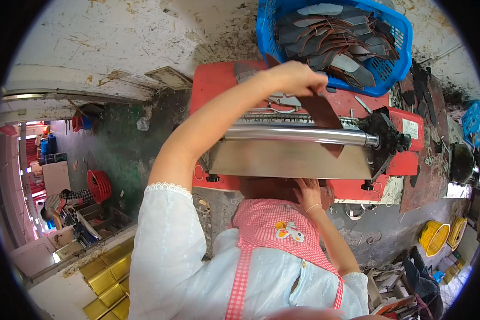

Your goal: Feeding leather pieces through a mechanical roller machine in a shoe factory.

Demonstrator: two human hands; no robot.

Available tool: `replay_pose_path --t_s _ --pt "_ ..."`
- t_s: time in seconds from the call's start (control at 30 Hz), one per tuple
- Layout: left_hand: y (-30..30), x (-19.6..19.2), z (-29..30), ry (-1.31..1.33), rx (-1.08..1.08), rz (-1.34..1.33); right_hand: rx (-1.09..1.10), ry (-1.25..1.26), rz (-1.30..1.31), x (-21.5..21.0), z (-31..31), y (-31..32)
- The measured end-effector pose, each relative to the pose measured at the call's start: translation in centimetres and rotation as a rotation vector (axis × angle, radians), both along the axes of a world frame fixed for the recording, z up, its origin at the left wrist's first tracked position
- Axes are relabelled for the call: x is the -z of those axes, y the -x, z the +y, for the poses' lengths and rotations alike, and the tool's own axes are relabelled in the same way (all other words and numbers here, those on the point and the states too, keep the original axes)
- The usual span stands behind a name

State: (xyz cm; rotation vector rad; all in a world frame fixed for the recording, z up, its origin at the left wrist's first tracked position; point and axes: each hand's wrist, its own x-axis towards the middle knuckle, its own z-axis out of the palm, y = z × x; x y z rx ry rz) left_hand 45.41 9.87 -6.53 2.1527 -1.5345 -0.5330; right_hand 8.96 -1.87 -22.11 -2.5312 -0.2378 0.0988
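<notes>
My left arm reaches over a red machine with a shiny metal roller and a sloping metal plate. Behind the roller, my left hand is closed on a dark brown leather-like piece. That piece hangs down to the roller, and the plate mirrors it. In front of the plate, my right hand lies with fingers stretched out on brown flat pieces by my apron. Its fingertips reach the plate's lower edge.
A blue plastic basket full of dark cut pieces stands behind the machine. Black scraps lie to the right on a worn board. Yellow baskets sit at lower right. A red basket and another person appear far left.
</notes>
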Motion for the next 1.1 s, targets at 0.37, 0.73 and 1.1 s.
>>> replay_pose_path --t_s 0.37,0.73,1.1 --pt "-0.6 9.7 7.9 -0.177 -0.197 -0.367 0.404 -0.866 0.452 -9.1 -4.2 2.8" --pt "4.2 4.8 -1.3 -0.050 0.150 0.131 0.070 -0.002 0.118 -1.2 0.6 1.6" --pt "-2.8 0.0 3.4 0.214 -0.110 -0.238 -0.028 -0.491 0.416 -5.8 -2.3 1.1"
